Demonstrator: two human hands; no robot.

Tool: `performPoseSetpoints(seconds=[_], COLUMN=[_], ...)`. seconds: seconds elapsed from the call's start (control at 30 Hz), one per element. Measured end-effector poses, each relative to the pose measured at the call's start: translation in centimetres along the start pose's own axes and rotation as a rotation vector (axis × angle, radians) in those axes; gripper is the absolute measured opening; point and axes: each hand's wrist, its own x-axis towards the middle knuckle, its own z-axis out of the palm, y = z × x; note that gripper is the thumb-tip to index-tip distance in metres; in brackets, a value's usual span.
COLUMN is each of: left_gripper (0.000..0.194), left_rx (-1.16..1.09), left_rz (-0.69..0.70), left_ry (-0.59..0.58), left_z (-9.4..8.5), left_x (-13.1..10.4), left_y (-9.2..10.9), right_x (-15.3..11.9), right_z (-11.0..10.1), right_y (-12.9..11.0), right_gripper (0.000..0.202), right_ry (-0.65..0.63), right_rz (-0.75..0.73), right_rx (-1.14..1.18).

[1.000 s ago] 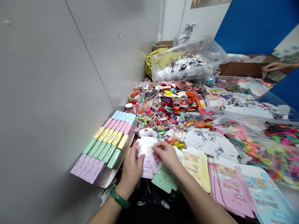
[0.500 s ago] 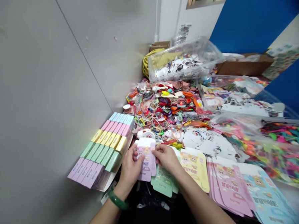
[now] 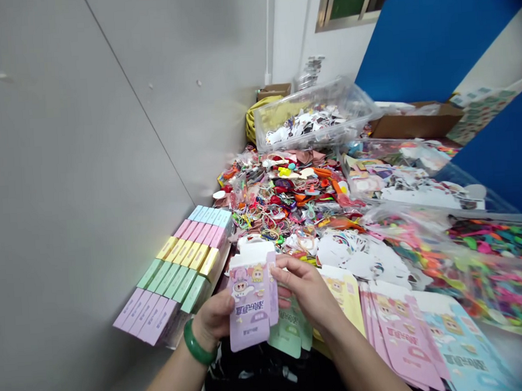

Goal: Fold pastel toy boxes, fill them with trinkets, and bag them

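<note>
Room: a smooth grey wall panel (image 3: 80,170) with a dark seam fills the left, a metal-framed window (image 3: 351,4) sits high at the back, and a blue panel (image 3: 427,35) slants across the right.
Trinket heap: a thick spread of small bright pieces (image 3: 282,188) and tangled cords runs along the wall.
Clear bin: behind the heap stands a transparent plastic bin (image 3: 352,106), holding white-edged cut-outs (image 3: 314,121); a yellow cloth (image 3: 250,119) bunches at its left, by the wall.
Neon pieces: on the right, clear plastic bags (image 3: 423,216) hold or cover pink, green and orange bits (image 3: 495,241).
Purple carton: a printed purple carton (image 3: 251,301), white flap pointing away from the person, is held up between both hands, in front of the heap's near edge.
Left hand: the left hand (image 3: 215,314), a green bangle (image 3: 199,346) on its wrist, grips the carton's left edge, thumb on the front; I can't see its fingertips behind.
Right hand: the right hand (image 3: 307,286) pinches the right side panel between thumb and forefinger.
Unheld blanks: green (image 3: 288,334), yellow (image 3: 351,293), pink (image 3: 408,339) and blue cartons (image 3: 465,342) lie rightward in overlapping stacks.
Finished-looking boxes: closed boxes (image 3: 173,270) stand left in colour rows, purple nearest, blue farthest.
</note>
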Motion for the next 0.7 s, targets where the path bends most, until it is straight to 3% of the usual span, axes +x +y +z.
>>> performPoseSetpoints(seconds=[0.1,0.2,0.33,0.53,0.7], left_gripper=[0.064,0.05,0.037,0.044,0.068], left_rx=[-0.039,-0.046,-0.072,0.042,0.239], left_rz=[0.002,-0.009,0.035,0.094,0.38], left_ry=[-0.016,-0.036,0.151,0.217,0.382], left_z=[0.6,1.7,3.1,4.0,4.4], left_x=[0.7,2.0,3.9,5.1,4.3], left_y=[0.2,0.5,0.2,-1.1,-1.0], right_x=[-0.7,-1.2,-1.4,-0.8,0.0], right_z=[-0.4,-1.2,-2.2,-3.4,-4.3], right_y=[-0.5,-0.4,0.4,1.6,2.5], right_gripper=[0.023,0.017,0.032,0.024,0.026], right_ry=[-0.012,0.065,0.101,0.287,0.329], right_rz=[-0.066,-0.236,-0.417,-0.311,-0.192], right_rx=[-0.022,-0.049,-0.093,-0.189,-0.107])
